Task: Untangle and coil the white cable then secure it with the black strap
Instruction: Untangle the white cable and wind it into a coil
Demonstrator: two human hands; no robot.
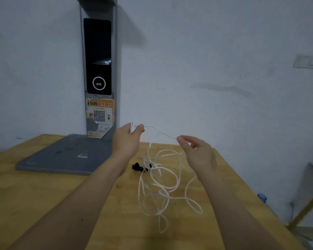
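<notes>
The white cable (163,184) lies in loose tangled loops on the wooden table (34,195), with one strand rising to my hands. My left hand (127,139) is raised above the table and grips a small bundle of several cable turns between thumb and fingers. From there a short span of cable arcs right to my right hand (197,152), which pinches it at the fingertips. The black strap (139,167) lies crumpled on the table below my left hand, touching the tangle's far edge.
A grey metal stand with a flat base plate (67,156) and an upright post carrying a black screen (98,56) and an orange QR sticker stands at the back left. The white wall is close behind. The table's right edge (257,195) drops to the floor.
</notes>
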